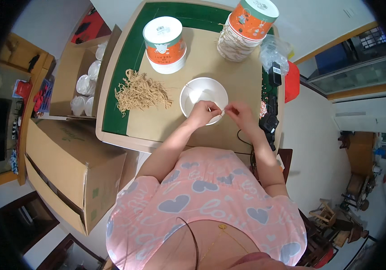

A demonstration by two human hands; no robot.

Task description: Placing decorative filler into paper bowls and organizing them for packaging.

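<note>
A white paper bucket point(203, 85) stands mouth up in front of me, its inside facing me. At the near right part of its rim, my left hand point(201, 114) reaches over the mouth with thumb and forefinger pinched. Close beside it on the right, my right hand point(242, 118) is pinched too, just outside the rim. A short bit of tan paper cord point(221, 113) shows between the fingertips of both hands. More thin cord seems to cross the bucket's far left rim. To the left lies a loose heap of tan cords point(142, 92).
Upside-down orange and green printed buckets are stacked at the far left point(165, 50) and far right point(250, 24). Brown paperboard point(193, 63) covers the green table. Black devices with cables point(270, 121) line the right edge. Cartons point(74, 162) stand left, one holding wrapped white buckets point(86, 84).
</note>
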